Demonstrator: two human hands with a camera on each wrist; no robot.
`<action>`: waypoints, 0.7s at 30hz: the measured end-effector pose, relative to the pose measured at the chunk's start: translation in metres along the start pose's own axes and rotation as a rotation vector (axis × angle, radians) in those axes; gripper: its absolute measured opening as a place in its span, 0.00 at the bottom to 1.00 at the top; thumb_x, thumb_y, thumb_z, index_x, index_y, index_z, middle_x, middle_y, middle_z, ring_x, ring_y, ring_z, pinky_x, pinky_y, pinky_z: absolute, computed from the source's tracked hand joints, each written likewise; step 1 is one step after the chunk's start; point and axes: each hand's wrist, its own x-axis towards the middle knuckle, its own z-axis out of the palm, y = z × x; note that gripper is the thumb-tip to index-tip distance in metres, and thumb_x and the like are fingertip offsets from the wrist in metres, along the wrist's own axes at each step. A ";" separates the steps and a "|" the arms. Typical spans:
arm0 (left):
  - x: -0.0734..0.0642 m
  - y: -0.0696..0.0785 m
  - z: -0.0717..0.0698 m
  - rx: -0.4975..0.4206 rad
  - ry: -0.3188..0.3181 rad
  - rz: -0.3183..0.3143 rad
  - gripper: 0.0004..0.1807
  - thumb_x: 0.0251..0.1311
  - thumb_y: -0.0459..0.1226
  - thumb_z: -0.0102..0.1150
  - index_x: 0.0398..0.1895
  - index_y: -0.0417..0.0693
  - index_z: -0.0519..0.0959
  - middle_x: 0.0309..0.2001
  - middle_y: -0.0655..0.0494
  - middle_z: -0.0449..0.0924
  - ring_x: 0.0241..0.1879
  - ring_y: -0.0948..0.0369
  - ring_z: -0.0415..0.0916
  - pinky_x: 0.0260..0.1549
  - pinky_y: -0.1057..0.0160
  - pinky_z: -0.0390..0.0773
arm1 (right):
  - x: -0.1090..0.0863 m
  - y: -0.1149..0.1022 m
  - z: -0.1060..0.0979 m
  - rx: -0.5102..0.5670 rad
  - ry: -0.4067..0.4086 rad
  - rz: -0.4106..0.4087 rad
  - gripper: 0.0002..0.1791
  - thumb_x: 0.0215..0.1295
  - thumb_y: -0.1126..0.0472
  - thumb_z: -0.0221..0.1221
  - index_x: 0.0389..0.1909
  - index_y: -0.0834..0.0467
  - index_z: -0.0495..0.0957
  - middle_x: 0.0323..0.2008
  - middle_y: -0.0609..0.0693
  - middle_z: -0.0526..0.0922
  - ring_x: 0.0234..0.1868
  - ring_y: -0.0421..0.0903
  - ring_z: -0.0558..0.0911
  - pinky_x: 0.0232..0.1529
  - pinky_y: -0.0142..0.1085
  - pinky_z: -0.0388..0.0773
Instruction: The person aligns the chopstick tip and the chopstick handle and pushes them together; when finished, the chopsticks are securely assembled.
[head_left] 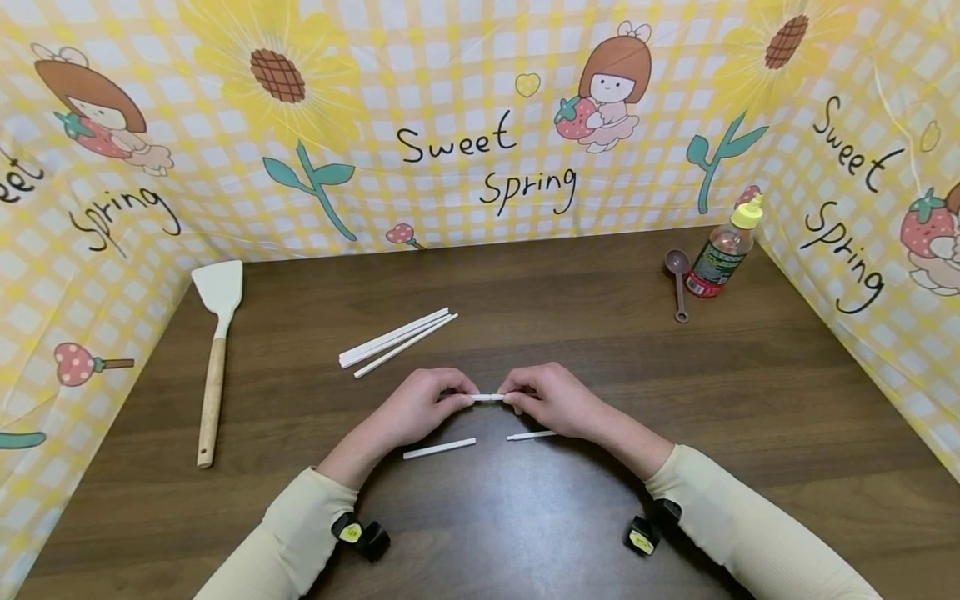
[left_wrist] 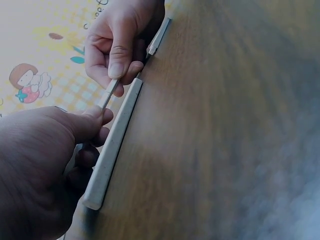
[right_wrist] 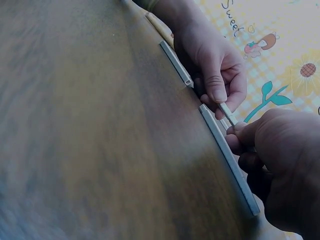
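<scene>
Between the fingertips of both hands runs a thin white stick point(head_left: 487, 397), level and just above the table, with a joint-like step near its middle. My left hand point(head_left: 427, 407) pinches its left end between thumb and fingers. At the other end, my right hand point(head_left: 558, 400) pinches it the same way; the fingers cover both ends. Nearer me lie two short white pieces: a left piece point(head_left: 439, 448) with a hollow-looking end in the right wrist view, and a right piece point(right_wrist: 230, 160) with a narrower tip, partly hidden by my right hand in the head view.
Several longer white sticks point(head_left: 397, 340) lie beyond my left hand. A spatula point(head_left: 213, 383) with a wooden handle is at the left. Toward the back right are a brown measuring spoon point(head_left: 678, 275) and a yellow-capped bottle point(head_left: 722, 257). Patterned cloth point(head_left: 450, 183) walls the wooden table point(head_left: 570, 308).
</scene>
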 end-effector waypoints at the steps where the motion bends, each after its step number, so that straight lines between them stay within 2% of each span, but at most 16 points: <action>1: 0.000 0.000 0.000 0.001 0.000 0.000 0.02 0.64 0.32 0.66 0.36 0.47 0.85 0.34 0.62 0.83 0.34 0.67 0.76 0.37 0.63 0.77 | 0.000 0.000 0.000 0.001 0.000 0.002 0.03 0.70 0.63 0.63 0.38 0.53 0.85 0.24 0.37 0.80 0.26 0.33 0.76 0.32 0.33 0.75; 21: 0.000 0.000 0.000 -0.009 0.006 0.008 0.02 0.64 0.32 0.66 0.35 0.48 0.85 0.33 0.64 0.83 0.33 0.67 0.76 0.37 0.63 0.76 | 0.001 0.000 0.001 0.018 0.001 0.022 0.04 0.70 0.64 0.63 0.38 0.53 0.85 0.24 0.37 0.80 0.26 0.33 0.77 0.32 0.33 0.75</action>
